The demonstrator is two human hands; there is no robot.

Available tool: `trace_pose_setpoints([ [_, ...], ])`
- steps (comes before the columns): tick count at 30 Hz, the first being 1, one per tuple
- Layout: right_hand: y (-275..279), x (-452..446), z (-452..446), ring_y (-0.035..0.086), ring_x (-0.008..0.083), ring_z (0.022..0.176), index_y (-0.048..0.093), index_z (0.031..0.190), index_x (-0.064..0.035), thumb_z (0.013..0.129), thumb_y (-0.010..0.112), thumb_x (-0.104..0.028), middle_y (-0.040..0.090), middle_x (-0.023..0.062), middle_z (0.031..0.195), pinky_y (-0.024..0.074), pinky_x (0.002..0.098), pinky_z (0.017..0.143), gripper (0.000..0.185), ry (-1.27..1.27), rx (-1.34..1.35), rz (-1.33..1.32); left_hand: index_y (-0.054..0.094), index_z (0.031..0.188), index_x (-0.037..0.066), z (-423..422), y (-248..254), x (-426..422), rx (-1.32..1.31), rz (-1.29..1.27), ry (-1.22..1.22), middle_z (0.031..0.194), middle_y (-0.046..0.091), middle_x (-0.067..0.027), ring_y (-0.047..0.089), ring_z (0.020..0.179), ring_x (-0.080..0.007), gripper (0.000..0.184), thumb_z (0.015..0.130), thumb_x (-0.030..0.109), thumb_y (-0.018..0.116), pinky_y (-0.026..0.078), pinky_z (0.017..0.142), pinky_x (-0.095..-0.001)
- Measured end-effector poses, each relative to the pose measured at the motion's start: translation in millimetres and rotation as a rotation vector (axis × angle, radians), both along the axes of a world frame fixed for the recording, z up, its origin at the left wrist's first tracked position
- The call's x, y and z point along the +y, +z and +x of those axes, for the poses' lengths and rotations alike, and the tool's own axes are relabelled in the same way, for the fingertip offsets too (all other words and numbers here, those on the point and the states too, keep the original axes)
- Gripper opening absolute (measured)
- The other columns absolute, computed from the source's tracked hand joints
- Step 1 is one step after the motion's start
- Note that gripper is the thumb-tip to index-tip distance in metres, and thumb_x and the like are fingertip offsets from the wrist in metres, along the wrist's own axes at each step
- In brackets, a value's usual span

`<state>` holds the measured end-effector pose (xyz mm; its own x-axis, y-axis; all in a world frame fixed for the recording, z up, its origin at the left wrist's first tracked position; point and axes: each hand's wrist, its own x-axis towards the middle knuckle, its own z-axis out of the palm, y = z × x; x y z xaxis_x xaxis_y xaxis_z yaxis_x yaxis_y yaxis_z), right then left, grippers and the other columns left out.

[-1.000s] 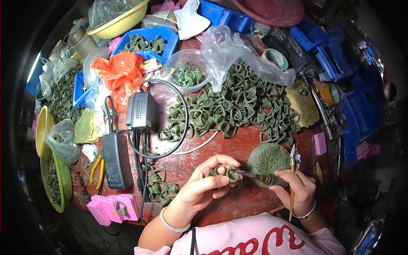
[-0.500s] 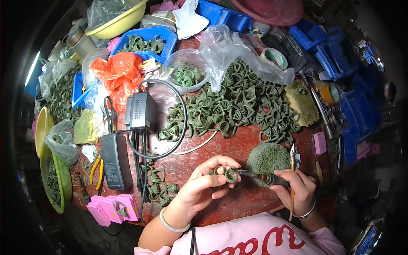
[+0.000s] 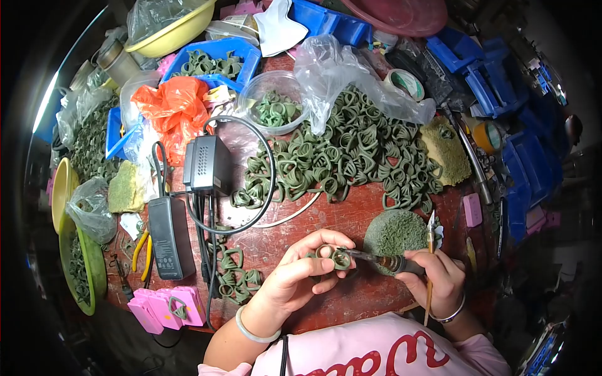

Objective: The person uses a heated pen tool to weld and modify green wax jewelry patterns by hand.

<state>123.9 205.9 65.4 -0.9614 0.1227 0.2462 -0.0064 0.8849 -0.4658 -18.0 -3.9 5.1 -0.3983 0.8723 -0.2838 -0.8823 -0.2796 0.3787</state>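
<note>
My left hand (image 3: 300, 266) pinches a green ring (image 3: 341, 259) between thumb and fingers. Another loop shows beside it in the same grip. In my right hand (image 3: 444, 282) is a dark-handled pen-like heat tool (image 3: 406, 266), its thin metal tip touching or very close to the ring. A slim knife with a wooden handle (image 3: 431, 282) is also tucked between the right fingers, blade pointing away from me. Just beyond the tool sits a round, rough green pad (image 3: 394, 232), partly covered by it. Several loose green rings (image 3: 235, 276) lie left of my left hand.
A large pile of green rings (image 3: 351, 147) spreads across the red table (image 3: 338, 216). A black power adapter (image 3: 170, 241), a grey box (image 3: 207, 164) and looping cables stand left. Pink blocks (image 3: 166, 307) sit near the front edge; blue bins (image 3: 527, 166) line the right.
Both hands stay nearly in place. The heat tool's tip and the wooden-handled knife have shifted very slightly; the left hand keeps its hold on the ring.
</note>
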Motion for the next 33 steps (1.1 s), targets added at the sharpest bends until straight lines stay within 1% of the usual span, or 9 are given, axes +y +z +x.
trace_pose_setpoints([
  [2, 0.1, 0.4, -0.3, 0.069, 0.0271, 0.067, 0.064, 0.095, 0.0028, 0.082, 0.078, -0.026, 0.068, 0.0148, 0.082, 0.0542, 0.0333, 0.057, 0.035, 0.004, 0.002, 0.006, 0.051, 0.12, -0.006, 0.0, -0.4, 0.1, -0.001, 0.0, -0.001, 0.1, 0.064, -0.0196, 0.056, 0.078, -0.0155, 0.044, 0.08, 0.01, 0.062, 0.037, 0.048, -0.0198],
  [4, 0.7, 1.3, -0.5, 0.069, 0.0271, 0.069, 0.063, 0.095, 0.0022, 0.077, 0.083, -0.022, 0.068, 0.0138, 0.084, 0.0567, 0.0337, 0.058, 0.036, 0.023, -0.002, 0.032, 0.051, 0.12, -0.006, -0.2, -1.0, 0.0, 0.0, 0.005, 0.001, 0.1, 0.064, -0.0196, 0.056, 0.079, -0.0157, 0.044, 0.08, 0.01, 0.062, 0.037, 0.048, -0.0199],
  [5, 0.8, 1.2, -0.3, 0.069, 0.0271, 0.069, 0.063, 0.095, 0.0022, 0.077, 0.083, -0.022, 0.068, 0.0138, 0.084, 0.0567, 0.0337, 0.058, 0.036, 0.024, -0.002, 0.032, 0.051, 0.12, -0.006, -0.2, -1.2, -0.1, 0.0, 0.011, 0.003, 0.1, 0.064, -0.0195, 0.056, 0.079, -0.0158, 0.045, 0.08, 0.01, 0.062, 0.037, 0.048, -0.02],
  [7, 0.6, 0.7, 0.7, 0.069, 0.0272, 0.067, 0.064, 0.095, 0.0023, 0.083, 0.078, -0.026, 0.068, 0.0146, 0.083, 0.0546, 0.0336, 0.059, 0.034, -0.002, -0.005, -0.004, 0.051, 0.12, -0.006, -0.2, -0.8, -0.1, -0.002, 0.01, 0.005, 0.099, 0.064, -0.0195, 0.056, 0.08, -0.016, 0.045, 0.08, 0.01, 0.062, 0.037, 0.048, -0.0201],
  [16, -2.7, 1.1, 1.7, 0.069, 0.0267, 0.067, 0.064, 0.096, 0.0022, 0.082, 0.078, -0.025, 0.068, 0.0145, 0.083, 0.0545, 0.0334, 0.059, 0.034, 0.002, 0.031, -0.018, 0.051, 0.12, -0.006, -0.2, -0.9, 0.1, -0.005, 0.014, 0.011, 0.099, 0.064, -0.0198, 0.056, 0.079, -0.0163, 0.044, 0.079, 0.009, 0.061, 0.037, 0.048, -0.0204],
  [32, -0.3, 0.1, 1.2, 0.068, 0.0272, 0.067, 0.064, 0.097, 0.0027, 0.082, 0.079, -0.026, 0.068, 0.0145, 0.082, 0.0538, 0.0335, 0.058, 0.036, 0.005, 0.006, 0.015, 0.052, 0.118, -0.006, 0.5, 0.7, 0.1, 0.002, -0.01, 0.001, 0.097, 0.064, -0.0196, 0.057, 0.078, -0.0155, 0.042, 0.08, 0.01, 0.063, 0.037, 0.048, -0.02],
  [33, 0.5, 0.6, 0.8, 0.068, 0.0275, 0.067, 0.064, 0.097, 0.0025, 0.08, 0.081, -0.025, 0.068, 0.0146, 0.083, 0.0552, 0.0337, 0.058, 0.036, 0.015, 0.001, 0.025, 0.052, 0.118, -0.006, 0.4, 0.7, 0.1, 0.001, -0.01, 0.001, 0.097, 0.064, -0.0196, 0.057, 0.078, -0.0155, 0.042, 0.08, 0.01, 0.063, 0.037, 0.048, -0.02],
])
